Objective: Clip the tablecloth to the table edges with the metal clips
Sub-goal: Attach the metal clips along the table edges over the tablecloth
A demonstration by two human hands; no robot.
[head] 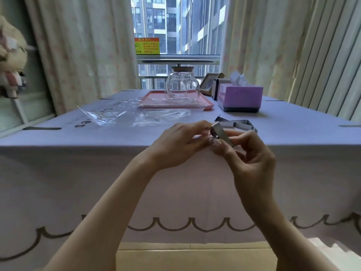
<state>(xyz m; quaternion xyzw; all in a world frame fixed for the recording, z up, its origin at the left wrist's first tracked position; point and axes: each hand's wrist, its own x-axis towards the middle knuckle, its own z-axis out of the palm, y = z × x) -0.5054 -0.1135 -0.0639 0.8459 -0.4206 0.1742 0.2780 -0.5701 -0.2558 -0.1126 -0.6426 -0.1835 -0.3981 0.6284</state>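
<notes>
both hands up over the near table edge, working one metal clip between them. left hand has fingers curled, fingertips pinching the clip's upper left end. right hand grips the clip's lower end, fingers bent round it and thumb side under it; exact finger contact is blurred. the clip is tilted, held in the air just above the front edge, not on the cloth. spare clips lie on the tabletop just behind the held one, at least two, touching each other. tablecloth covers the top and hangs down the front, scalloped dark line near its hem. crumpled clear plastic wrap lies left of centre on the top. further back a pink tray carries a glass pot with a cork lid; purple tissue box sits right of the tray, a picture frame behind it. curtains hang either side of the window.
</notes>
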